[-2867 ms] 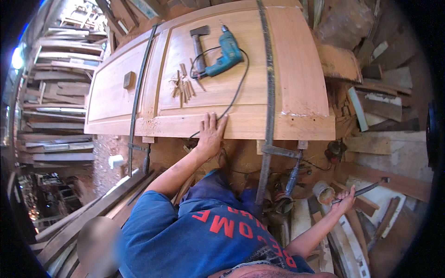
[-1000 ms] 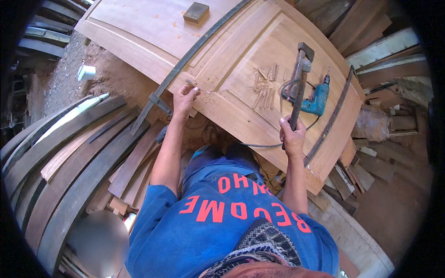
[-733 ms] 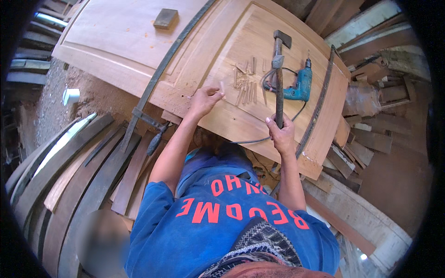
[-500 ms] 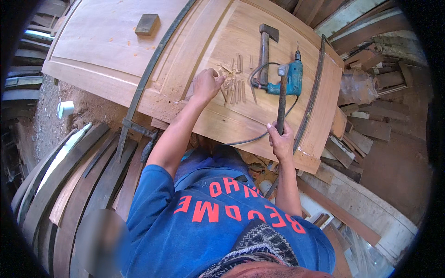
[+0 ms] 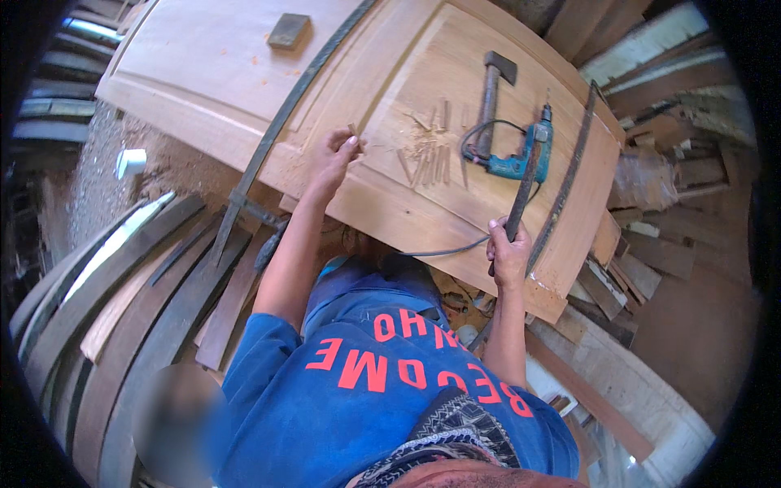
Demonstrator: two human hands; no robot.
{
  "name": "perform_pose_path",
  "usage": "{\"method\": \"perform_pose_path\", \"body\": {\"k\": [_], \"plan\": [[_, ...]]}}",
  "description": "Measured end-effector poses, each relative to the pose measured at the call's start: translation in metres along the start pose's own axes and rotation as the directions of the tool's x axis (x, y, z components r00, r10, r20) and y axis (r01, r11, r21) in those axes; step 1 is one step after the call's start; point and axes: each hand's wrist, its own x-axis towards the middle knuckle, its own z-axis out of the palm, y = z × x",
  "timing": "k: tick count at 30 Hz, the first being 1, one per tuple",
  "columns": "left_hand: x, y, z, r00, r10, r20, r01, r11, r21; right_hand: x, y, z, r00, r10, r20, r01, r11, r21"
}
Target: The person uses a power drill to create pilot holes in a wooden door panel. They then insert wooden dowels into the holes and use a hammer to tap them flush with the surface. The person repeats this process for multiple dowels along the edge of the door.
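My left hand (image 5: 332, 159) pinches one small wooden peg (image 5: 352, 130) over the pale wooden door panel (image 5: 203, 73); more pegs (image 5: 427, 154) lie scattered just to its right. My right hand (image 5: 508, 254) is clenched around a dark metal rod (image 5: 521, 191), rising past the blue drill (image 5: 521, 159), hammer (image 5: 490, 93) beyond. Curved planks (image 5: 122, 285) pile below my left arm.

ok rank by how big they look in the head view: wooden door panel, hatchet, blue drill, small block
1. wooden door panel
2. hatchet
3. blue drill, close to the hatchet, so unsure
4. small block
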Motion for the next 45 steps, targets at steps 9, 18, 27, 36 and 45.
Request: {"method": "perform_pose_path", "body": {"k": [9, 18, 27, 36, 45], "plan": [[-0.037, -0.055, -0.091, 0.913, 0.261, -0.315, -0.227, 0.964, 0.139, 0.005, -0.014, 0.056, 0.967, -0.037, 0.250, 0.068, 0.991, -0.115], [-0.040, -0.043, -0.073, 0.837, 0.415, -0.357, -0.279, 0.884, 0.375, -0.016, -0.028, 0.076, 0.939, -0.075, 0.336, 0.164, 0.956, -0.244], [-0.045, -0.055, -0.077, 0.783, 0.593, -0.188, -0.431, 0.734, 0.525, -0.037, -0.026, 0.106, 0.832, -0.246, 0.498, 0.431, 0.851, -0.300], [-0.042, -0.057, -0.078, 0.815, 0.549, -0.186, -0.395, 0.761, 0.514, -0.025, 0.001, 0.165, 0.637, -0.484, 0.600, 0.760, 0.521, -0.387], [-0.124, -0.077, -0.071, 0.827, 0.393, -0.401, -0.191, 0.869, 0.457, -0.053, -0.041, 0.151, 0.573, -0.660, 0.486, 0.785, 0.612, -0.094]]}}
